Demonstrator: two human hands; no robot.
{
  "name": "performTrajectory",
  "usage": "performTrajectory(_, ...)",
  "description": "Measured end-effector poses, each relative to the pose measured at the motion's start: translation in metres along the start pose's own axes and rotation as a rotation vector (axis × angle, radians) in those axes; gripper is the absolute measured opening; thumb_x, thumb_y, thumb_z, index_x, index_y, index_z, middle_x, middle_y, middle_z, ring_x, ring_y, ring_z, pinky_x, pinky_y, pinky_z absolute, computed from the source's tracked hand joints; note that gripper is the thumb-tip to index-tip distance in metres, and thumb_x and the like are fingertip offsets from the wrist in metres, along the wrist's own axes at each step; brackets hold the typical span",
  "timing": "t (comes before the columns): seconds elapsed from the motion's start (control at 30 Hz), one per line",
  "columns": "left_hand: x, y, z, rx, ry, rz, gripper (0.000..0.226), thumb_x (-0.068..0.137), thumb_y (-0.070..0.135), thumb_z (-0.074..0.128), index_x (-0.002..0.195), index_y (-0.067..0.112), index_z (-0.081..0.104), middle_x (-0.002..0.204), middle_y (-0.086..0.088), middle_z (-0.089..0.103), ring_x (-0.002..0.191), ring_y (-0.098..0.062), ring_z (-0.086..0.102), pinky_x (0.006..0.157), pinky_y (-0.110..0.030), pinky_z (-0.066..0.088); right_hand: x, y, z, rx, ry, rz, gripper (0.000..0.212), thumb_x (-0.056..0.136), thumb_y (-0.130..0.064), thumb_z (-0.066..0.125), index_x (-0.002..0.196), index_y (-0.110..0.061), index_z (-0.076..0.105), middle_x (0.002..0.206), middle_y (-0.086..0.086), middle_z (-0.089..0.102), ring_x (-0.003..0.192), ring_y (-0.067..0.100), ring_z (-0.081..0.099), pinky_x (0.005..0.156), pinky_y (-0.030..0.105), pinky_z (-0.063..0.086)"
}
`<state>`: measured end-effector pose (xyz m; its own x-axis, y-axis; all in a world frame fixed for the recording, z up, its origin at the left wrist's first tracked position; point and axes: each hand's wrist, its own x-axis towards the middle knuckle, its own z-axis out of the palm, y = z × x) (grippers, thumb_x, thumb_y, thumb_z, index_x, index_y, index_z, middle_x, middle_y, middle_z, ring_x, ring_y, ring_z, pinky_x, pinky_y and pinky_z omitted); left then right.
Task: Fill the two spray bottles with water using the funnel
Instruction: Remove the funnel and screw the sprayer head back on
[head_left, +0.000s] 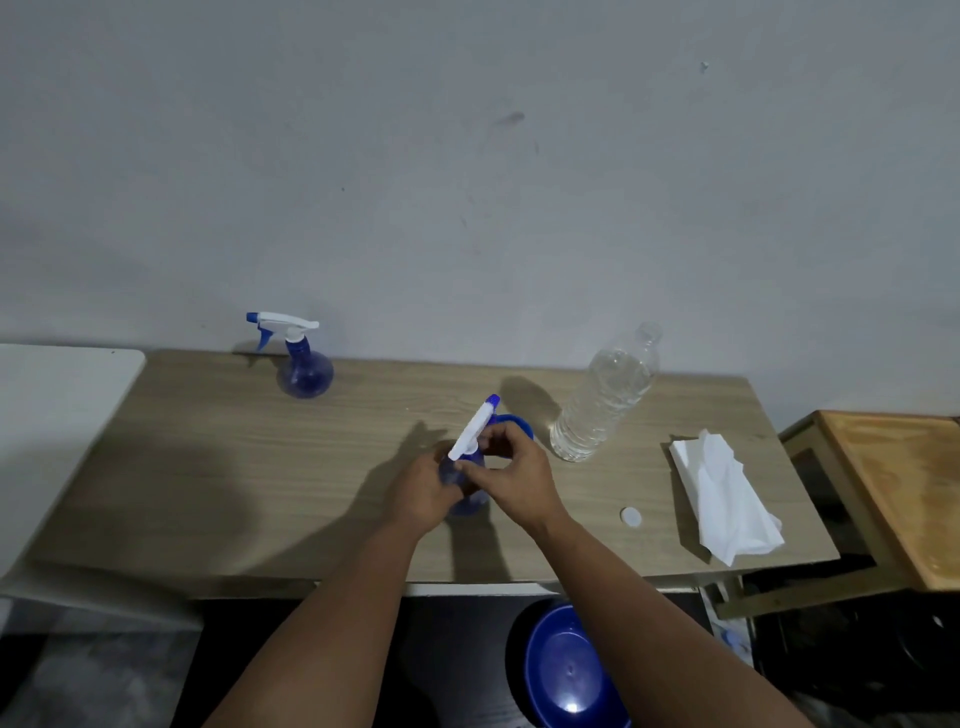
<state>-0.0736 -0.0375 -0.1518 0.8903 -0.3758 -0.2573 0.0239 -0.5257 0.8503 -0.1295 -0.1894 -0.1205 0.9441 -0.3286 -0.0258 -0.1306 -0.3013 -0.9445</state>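
Wooden table (208, 467) against a grey wall: left hand (423, 493) grips near spray bottle (467, 499); right hand (514, 478) pinches its trigger head (475, 428). Second spray bottle (304, 364) stands far left.

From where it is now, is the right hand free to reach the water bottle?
Probably not yet. The right hand is gripping the trigger head of the near spray bottle, which the left hand steadies. Once it lets go, the water bottle stands close by, nothing between.

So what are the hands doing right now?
Left hand: holds the bottle.
Right hand: grips the sprayer at the neck.
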Motion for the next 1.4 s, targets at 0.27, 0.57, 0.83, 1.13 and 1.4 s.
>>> performTrajectory(0.27,0.005,-0.007,0.002,0.03,0.009,-0.04,0.033,0.071,0.035,0.075,0.102,0.039,0.065,0.087,0.011,0.074,0.082,-0.011,0.071,0.078,-0.04,0.058,-0.005,0.002,0.002,0.029,0.022,-0.003,0.029,0.08,-0.015,0.089,0.102,-0.015,0.07,0.099,-0.006,0.074,0.101,0.012,0.072,0.094,0.027,0.059)
performTrajectory(0.57,0.0,0.003,0.002,-0.013,-0.001,-0.031,0.038,0.08,0.027,0.077,0.112,0.04,0.062,0.1,0.013,0.071,0.093,-0.009,0.067,0.085,-0.036,0.055,-0.006,0.003,0.003,0.028,0.014,0.009,0.028,0.079,-0.013,0.088,0.101,-0.014,0.071,0.095,-0.002,0.073,0.097,0.015,0.072,0.097,0.036,0.059)
performTrajectory(0.83,-0.002,0.007,0.0,0.0,-0.013,-0.034,0.044,0.078,0.025,0.072,0.117,0.041,0.061,0.101,0.014,0.071,0.094,-0.01,0.067,0.085,-0.04,0.056,-0.006,0.003,0.001,0.064,0.018,0.028,0.03,0.078,-0.006,0.087,0.104,-0.015,0.073,0.096,0.001,0.074,0.096,0.014,0.074,0.097,0.033,0.06)
performTrajectory(1.13,0.001,0.0,0.004,-0.02,0.015,-0.021,0.039,0.076,0.033,0.075,0.113,0.041,0.063,0.099,0.018,0.071,0.093,-0.004,0.067,0.084,-0.036,0.056,-0.001,0.001,0.004,0.034,-0.006,0.034,0.025,0.083,-0.011,0.085,0.104,-0.02,0.078,0.1,-0.005,0.076,0.1,0.012,0.072,0.1,0.036,0.059)
performTrajectory(1.4,-0.002,0.004,0.016,0.06,0.162,-0.044,0.027,0.089,0.03,0.07,0.111,0.043,0.062,0.088,0.018,0.069,0.08,-0.004,0.065,0.067,-0.025,0.05,-0.001,0.002,0.015,-0.068,-0.004,0.024,0.022,0.09,-0.025,0.08,0.111,-0.031,0.081,0.106,-0.001,0.069,0.098,0.006,0.064,0.092,0.029,0.055)
